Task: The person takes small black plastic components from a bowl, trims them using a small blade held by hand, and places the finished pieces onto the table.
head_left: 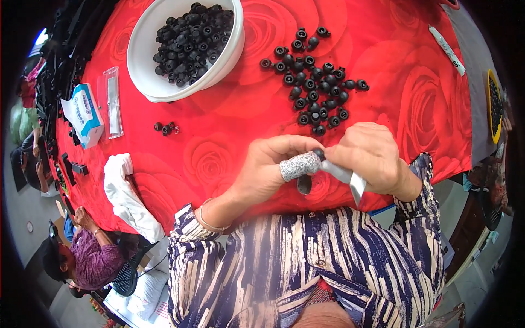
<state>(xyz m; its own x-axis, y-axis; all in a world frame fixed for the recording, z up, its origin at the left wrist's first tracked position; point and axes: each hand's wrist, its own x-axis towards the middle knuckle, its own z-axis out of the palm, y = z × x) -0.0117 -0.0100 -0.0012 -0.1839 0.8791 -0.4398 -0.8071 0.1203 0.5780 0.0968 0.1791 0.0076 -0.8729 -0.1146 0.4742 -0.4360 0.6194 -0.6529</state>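
My left hand (265,167) is closed, pinching a small round black rubber-like part (319,153) at its fingertips. A speckled grey sleeve (300,167) covers one of its fingers. My right hand (372,158) is closed against the same part, its fingertips touching my left ones. From under the right palm sticks a flat, pale, blade-like tool (357,188); its other end is hidden in the fist. Something white covers a right finger or lies beneath it; I cannot tell which. Just below the left fingers shows a dark oval thing (304,185). Beyond my hands lies a loose pile of similar black parts (322,87).
A white bowl (229,63) of black parts stands at the far left on the red rose-patterned tablecloth (219,120). Nearby are several loose parts (166,129), a tissue box (86,116), a clear strip (113,103) and white cloth (123,188). A co-worker (90,257) sits left.
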